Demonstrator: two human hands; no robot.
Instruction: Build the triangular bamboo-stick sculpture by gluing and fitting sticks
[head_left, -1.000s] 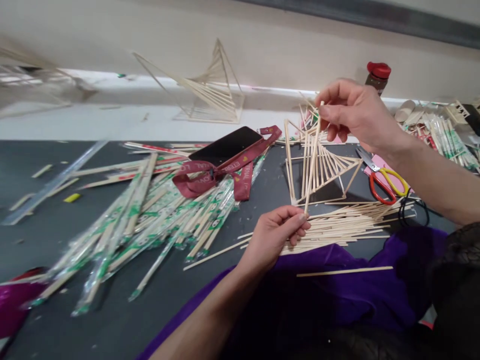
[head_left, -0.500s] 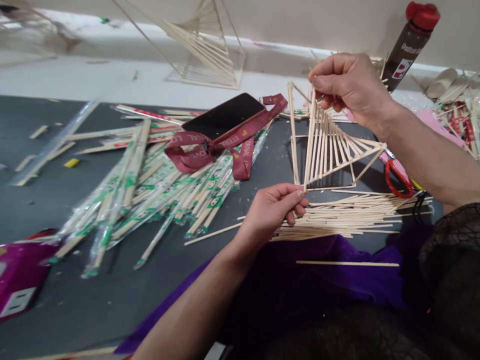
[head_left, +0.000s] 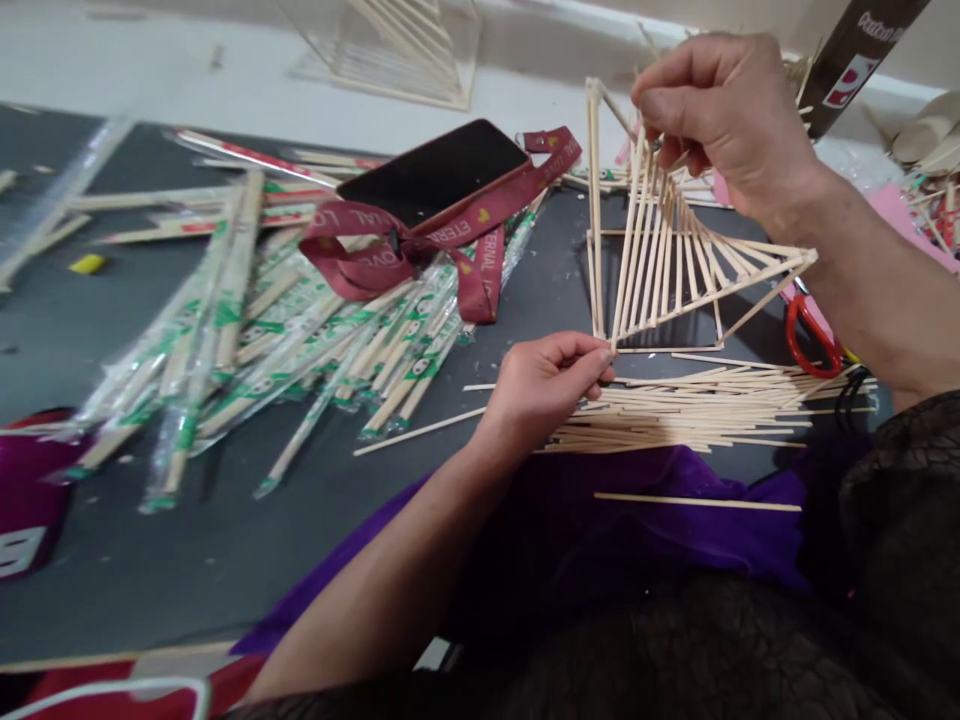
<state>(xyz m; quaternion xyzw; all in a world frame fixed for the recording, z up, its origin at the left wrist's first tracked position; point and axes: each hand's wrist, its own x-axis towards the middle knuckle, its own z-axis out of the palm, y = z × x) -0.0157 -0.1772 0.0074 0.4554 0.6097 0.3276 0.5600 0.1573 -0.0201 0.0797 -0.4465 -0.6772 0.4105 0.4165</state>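
Note:
A small framework of thin wooden sticks (head_left: 709, 297) stands on the grey table, its slanted sticks fanned out side by side. My left hand (head_left: 536, 390) pinches the lower end of a wooden stick (head_left: 627, 240) at the bottom front corner of the framework. High above, my right hand (head_left: 731, 110) is closed with thumb and finger at the stick's upper end. The fingers partly cover both ends, so whether they are joined to the frame I cannot tell. Just in front lies a pile of loose sticks (head_left: 682, 410).
Wrapped chopsticks (head_left: 300, 350) spread across the table's left, with a phone (head_left: 439, 170) and red lanyard (head_left: 480, 275) on top. Red-handled scissors (head_left: 811, 340) lie right of the framework. A dark bottle (head_left: 855, 70) and another stick model (head_left: 405, 85) stand behind. One stick (head_left: 697, 502) rests on purple cloth.
The view has shifted, so the table's things sit higher in the picture. Both hands keep their pinch on the stick. The framework appears slightly larger and turned.

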